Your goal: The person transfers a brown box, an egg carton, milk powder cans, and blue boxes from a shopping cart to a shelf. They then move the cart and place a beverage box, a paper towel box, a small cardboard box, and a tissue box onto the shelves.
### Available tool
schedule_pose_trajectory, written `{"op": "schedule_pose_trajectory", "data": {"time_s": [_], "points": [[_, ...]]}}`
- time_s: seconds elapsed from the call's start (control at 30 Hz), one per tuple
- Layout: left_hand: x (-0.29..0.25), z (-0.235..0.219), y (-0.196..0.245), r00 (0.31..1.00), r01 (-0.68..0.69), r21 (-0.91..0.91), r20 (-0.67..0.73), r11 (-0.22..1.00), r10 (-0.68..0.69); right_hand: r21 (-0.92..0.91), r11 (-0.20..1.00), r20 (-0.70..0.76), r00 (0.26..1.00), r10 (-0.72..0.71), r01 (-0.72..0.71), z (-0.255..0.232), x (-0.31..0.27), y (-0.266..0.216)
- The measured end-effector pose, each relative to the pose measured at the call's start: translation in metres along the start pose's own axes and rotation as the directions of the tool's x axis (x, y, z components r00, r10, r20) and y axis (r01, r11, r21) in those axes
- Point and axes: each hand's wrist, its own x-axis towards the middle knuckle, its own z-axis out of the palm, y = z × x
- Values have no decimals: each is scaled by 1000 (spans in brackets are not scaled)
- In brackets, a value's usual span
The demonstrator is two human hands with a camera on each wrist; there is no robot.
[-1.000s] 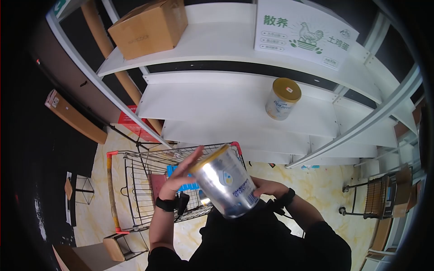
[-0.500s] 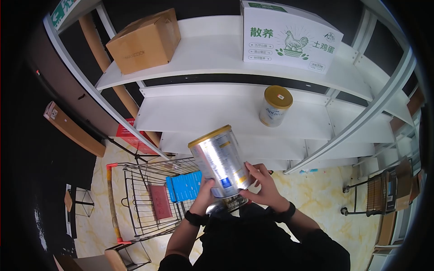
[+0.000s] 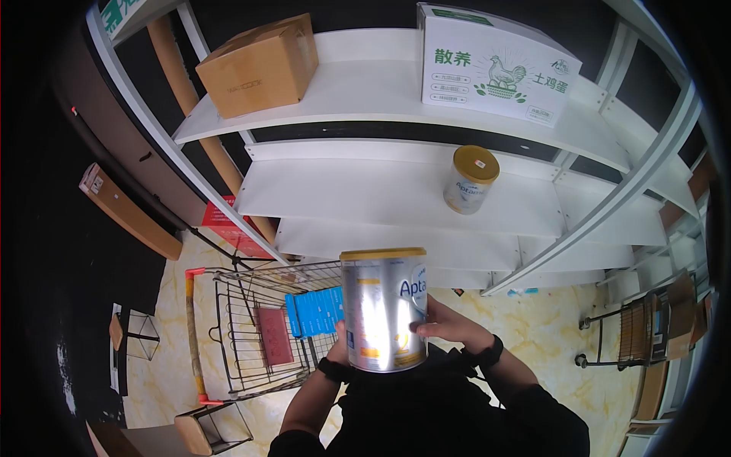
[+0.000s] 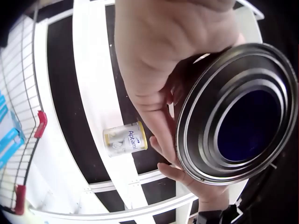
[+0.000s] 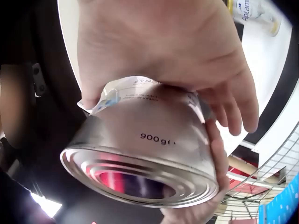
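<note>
A silver formula can [image 3: 381, 312] with a gold lid stands nearly upright in front of the person's body, held between both hands. My left hand [image 3: 338, 350] grips its left side, mostly hidden behind it in the head view. On the other side my right hand [image 3: 454, 326] holds the can with the thumb across the front. The can's ringed metal base [image 4: 196, 140] faces the left wrist camera. "900g" is printed low on its wall [image 5: 156, 126] in the right wrist view. A second formula can [image 3: 470, 181], also gold-lidded, stands on the middle shelf.
A wire shopping cart [image 3: 236, 354] stands at the left, holding a blue pack [image 3: 316, 311] and a red flat item [image 3: 276, 337]. White shelving [image 3: 365, 99] spans the front, with a brown carton [image 3: 259, 72] and a white egg box [image 3: 495, 72] on top. Another cart [image 3: 636, 329] is at the right.
The held can has turned from tilted to nearly upright and rotated, so its brand name now shows at the right. Earlier the left hand shifted from near the lid down to the lower side.
</note>
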Motion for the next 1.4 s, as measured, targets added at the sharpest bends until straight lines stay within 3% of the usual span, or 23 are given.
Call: {"op": "schedule_pose_trajectory", "data": {"time_s": [0.1,0.17,0.23,0.3,0.33,0.4,0.43,0.5,0.53,0.57,0.6,0.67,0.7,0.77,0.8,0.87,0.9,0.97,1.0,1.13,1.17,1.23,1.4], "points": [[-1,-18,-9,997,23,175,66,984,-35,-51,998,-6,1000,23,-24,-4,-1,8],[1,-28,-16,992,28,289,113,957,-64,-6,993,4,993,117,-117,-6,-7,12],[7,-17,-13,991,-23,344,134,939,-25,45,992,-119,986,118,-114,-3,-10,17],[11,19,2,996,-91,458,51,884,76,181,950,-158,945,285,-256,-9,-14,23],[11,32,6,996,-90,458,63,884,69,181,951,-171,944,282,-251,-11,-16,24],[14,48,10,987,-29,623,-105,782,120,197,962,-389,885,255,-191,-16,-21,26],[16,48,9,988,-33,623,-96,782,118,194,963,-397,883,252,-187,-25,-23,35],[13,36,1,992,86,735,-127,673,11,156,986,-617,774,145,-61,-55,-33,59],[15,14,-11,996,59,786,-90,616,20,117,993,-711,697,94,-14,-66,-40,61],[12,3,-18,996,57,786,-87,616,19,19,1000,-757,654,20,-9,-82,-50,62],[9,-6,-23,990,135,826,-135,547,-39,-31,995,-811,579,-80,95,-93,-56,62],[0,-39,-43,977,211,856,-189,473,-93,-110,991,-890,436,-134,81,-121,-70,63],[-7,-66,-60,981,189,931,-163,311,-107,-110,991,-889,438,-133,78,-135,-75,64],[-31,-96,-76,968,195,981,-195,-18,-156,-288,951,-913,268,-308,112,-165,-80,66],[-46,-107,-83,950,225,958,-256,-177,-181,-288,951,-912,273,-307,108,-178,-81,65],[-64,-152,-110,883,333,886,-414,-323,-223,-403,914,-910,125,-395,-44,-200,-79,62],[-71,-152,-115,882,339,885,-417,-319,-220,-404,914,-909,132,-396,-44,-210,-76,60],[-90,-142,-114,903,380,855,-425,-354,-56,-506,848,-862,76,-501,-155,-226,-67,55],[-92,-128,-110,909,413,862,-411,-295,69,-526,840,-851,87,-519,-132,-232,-62,54],[-93,-122,-112,917,398,859,-368,-324,152,-536,825,-843,57,-535,-181,-261,-38,53],[-93,-124,-112,902,428,844,-422,-324,92,-540,823,-841,77,-535,-177,-269,-32,55],[-93,-131,-120,865,500,817,-484,-286,131,-533,799,-832,1,-555,-280,-284,-21,60],[-99,-112,-118,818,576,779,-541,-248,196,-548,771,-812,-14,-583,-324,-307,-4,65]]}}
